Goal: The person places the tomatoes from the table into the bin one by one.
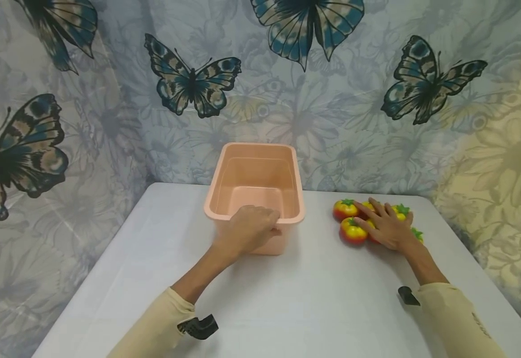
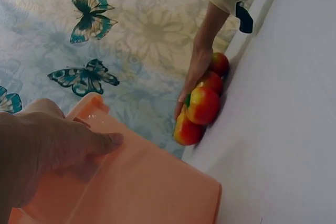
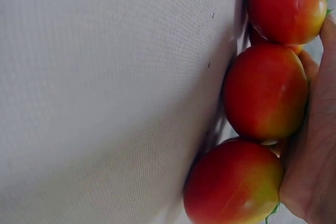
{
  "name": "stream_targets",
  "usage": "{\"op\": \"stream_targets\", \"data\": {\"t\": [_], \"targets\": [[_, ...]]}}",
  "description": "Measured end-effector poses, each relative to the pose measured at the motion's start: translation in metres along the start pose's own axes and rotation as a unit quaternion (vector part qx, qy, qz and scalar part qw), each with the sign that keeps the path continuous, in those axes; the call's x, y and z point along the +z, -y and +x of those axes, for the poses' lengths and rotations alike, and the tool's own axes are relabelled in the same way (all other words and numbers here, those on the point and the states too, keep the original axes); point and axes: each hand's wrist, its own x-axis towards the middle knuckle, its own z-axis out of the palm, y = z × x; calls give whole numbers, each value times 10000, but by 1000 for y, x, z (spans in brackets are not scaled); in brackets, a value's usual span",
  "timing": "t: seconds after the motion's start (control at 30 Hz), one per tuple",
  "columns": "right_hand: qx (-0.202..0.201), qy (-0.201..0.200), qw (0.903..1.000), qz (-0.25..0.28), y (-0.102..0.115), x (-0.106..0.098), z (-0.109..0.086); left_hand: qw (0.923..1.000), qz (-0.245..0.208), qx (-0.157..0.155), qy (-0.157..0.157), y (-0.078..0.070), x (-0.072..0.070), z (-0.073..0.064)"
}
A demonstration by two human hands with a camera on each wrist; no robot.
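My left hand (image 1: 249, 228) grips the near rim of a peach-coloured plastic bin (image 1: 260, 169), with the thumb pressed along its outer wall in the left wrist view. Inside, the bin shows only its bare floor and walls. To the right, my right hand (image 1: 389, 231) lies spread, palm down, over a cluster of several red-and-yellow tomatoes (image 1: 353, 232) with green leafy tops. Its fingers reach across their tops and partly hide some. Seen from the right wrist, a tomato (image 3: 266, 92) sits close against the palm, between two others in a row.
Everything stands on a white-covered table (image 1: 287, 308). Behind and to the sides hangs a butterfly-patterned backdrop (image 1: 332, 124), close to the table's back edge. A black strap (image 1: 199, 326) shows by the left sleeve, and another dark strap (image 1: 408, 296) by the right.
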Motion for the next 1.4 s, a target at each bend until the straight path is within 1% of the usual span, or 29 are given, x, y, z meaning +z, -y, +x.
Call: {"op": "stream_targets", "data": {"t": [0.1, 0.37, 0.47, 0.57, 0.67, 0.73, 0.83, 0.9, 1.0, 1.1, 1.2, 1.27, 1.33, 1.4], "targets": [[24, 5, 10000, -14, -1, 0, -1, 10000, 64, 8, 4, -7, 3, 7], [53, 29, 10000, 36, 1, -1, -2, 9998, 124, 80, -148, -23, 11, 23], [76, 37, 10000, 22, 1, -2, -1, 9998, 103, 54, -131, -27, 11, 27], [68, 44, 10000, 12, 1, -3, 0, 9999, 89, 62, -99, -29, 7, 27], [84, 25, 10000, 18, -1, -6, -2, 9996, 268, 80, -101, -27, 0, 24], [110, -14, 9999, 37, -3, -9, -4, 9993, 366, -11, -110, -25, -5, 22], [119, -97, 9998, 89, -5, -10, -7, 9989, 441, -138, 31, -20, -8, 20], [68, -98, 9999, 97, -7, -8, -8, 9994, 250, -160, 157, -18, -7, 19], [-19, -73, 10000, 49, -5, -3, -8, 9994, 92, -64, 320, -15, -3, 16], [-32, -54, 10000, -2, -5, 1, -8, 9994, 43, -8, 329, -14, 0, 15], [-21, -87, 10000, -4, -5, 0, -7, 9995, 6, 56, 305, -13, 0, 15], [-7, -113, 9999, -29, -6, -3, -6, 9993, -101, 193, 289, -11, -3, 15], [-10, -132, 9999, -66, -5, -7, -6, 9988, -326, 280, 230, -5, -8, 14], [-42, -179, 9998, -67, -4, -12, -7, 9981, -548, 253, 139, 3, -15, 10]]}}
